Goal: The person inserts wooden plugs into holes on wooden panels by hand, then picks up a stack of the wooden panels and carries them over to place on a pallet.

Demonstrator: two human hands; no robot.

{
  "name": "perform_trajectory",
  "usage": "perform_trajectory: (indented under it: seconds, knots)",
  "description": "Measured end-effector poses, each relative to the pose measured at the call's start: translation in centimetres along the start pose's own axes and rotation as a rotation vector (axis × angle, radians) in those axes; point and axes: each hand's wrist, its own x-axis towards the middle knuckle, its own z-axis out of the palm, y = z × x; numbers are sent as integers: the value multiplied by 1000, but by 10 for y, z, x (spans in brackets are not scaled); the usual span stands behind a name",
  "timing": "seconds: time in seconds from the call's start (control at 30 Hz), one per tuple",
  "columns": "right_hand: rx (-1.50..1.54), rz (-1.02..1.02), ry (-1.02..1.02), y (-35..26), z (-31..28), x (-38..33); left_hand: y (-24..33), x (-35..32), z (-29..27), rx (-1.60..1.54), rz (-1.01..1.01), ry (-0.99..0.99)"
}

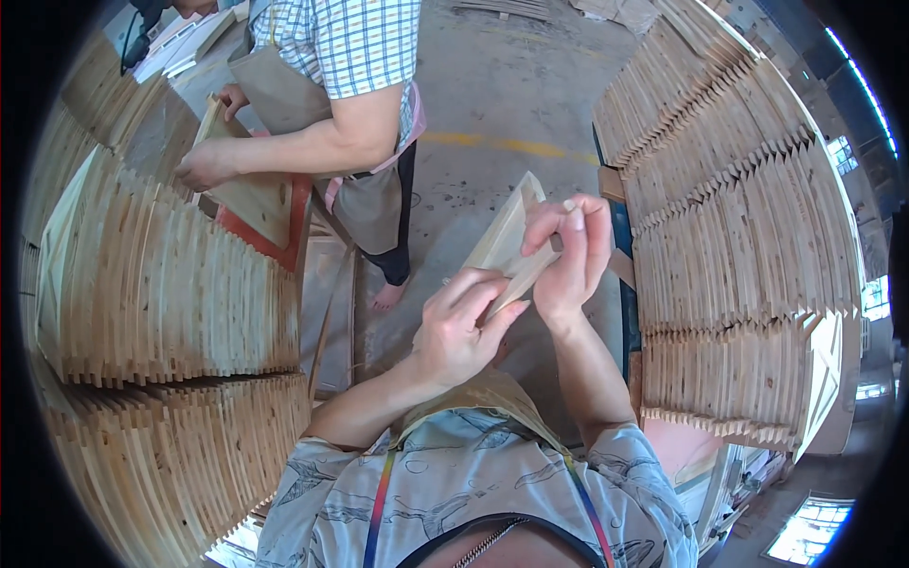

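Head view: we hold one pale wooden board piece (511,241) up in front of our chest, over the concrete floor (492,104), between the two big stacks. Our left hand (459,331) pinches its lower edge w/ fingers closed on it; our right hand (568,256) clamps the upper right side, fingers curled over the face. Hands are close together, both gripping the same piece.

Progress, as we judge it: the left stack (161,284) and right stack (739,218) both look tall and tightly packed w/ similar boards, so lots is already piled; which pile is done we can't tell.

No bins or boxes visible. A co-worker in an apron (284,95) handles another board (251,189) at the left stack.
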Motion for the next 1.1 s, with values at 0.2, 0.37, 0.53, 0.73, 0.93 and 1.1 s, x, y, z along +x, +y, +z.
perform_trajectory:
  seconds: [0.2, 0.37, 0.53, 0.73, 0.93, 1.1]
  knots:
    - [460, -115, 11, -12, -26, 23, -4, 18, 9, -49, 127, -84]
    - [706, -211, -49, -32, -62, 66, -31, 74, -5, 79, 191, -45]
    - [811, -230, -128, -26, -103, 128, -1, 141, 16, 145, 423, -119]
    - [935, -58, -326, -14, -113, 151, 5, 226, 66, 301, 713, -97]
    - [1213, 131, -414, 16, -122, 148, 1, 225, 84, 353, 283, -619]
    - [676, 215, 88, 37, -159, 134, -19, 217, 77, 638, 248, -465]
